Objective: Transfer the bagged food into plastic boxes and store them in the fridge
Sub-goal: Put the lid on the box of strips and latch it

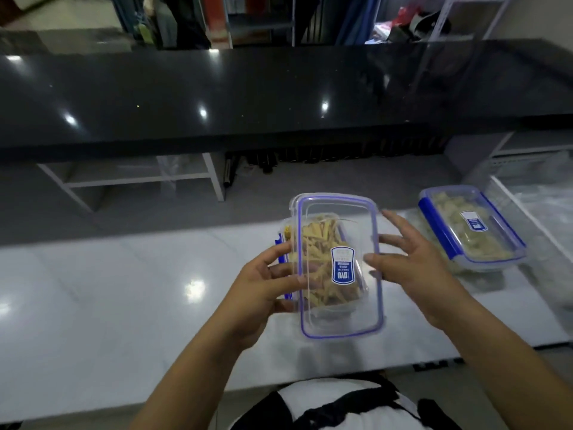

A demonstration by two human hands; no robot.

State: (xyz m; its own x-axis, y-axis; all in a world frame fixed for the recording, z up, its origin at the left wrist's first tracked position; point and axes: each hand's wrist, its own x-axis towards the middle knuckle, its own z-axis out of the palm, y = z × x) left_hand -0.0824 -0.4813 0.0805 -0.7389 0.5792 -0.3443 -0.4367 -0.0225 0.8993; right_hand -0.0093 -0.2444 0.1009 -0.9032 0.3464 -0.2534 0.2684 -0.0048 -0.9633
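Lidding step: left hand (263, 283) grips the box (322, 262) under its skewed lid (339, 268), right hand (412, 268) spread loose beside it; next, seat and latch the lid.

Blue sticker (342, 265) on clear lid (339, 318) reads "DVO", upside down; far box's sticker (473, 221) unreadable

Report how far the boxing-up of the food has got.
Done: a clear plastic box with blue clips sits lidded and full on the white counter. In hand: the left hand holds a second clear plastic box of yellow strips with a blue-rimmed clear lid lying skewed over it; the right hand is open beside it. Left: seating and clipping that lid, then the fridge, which is out of view.
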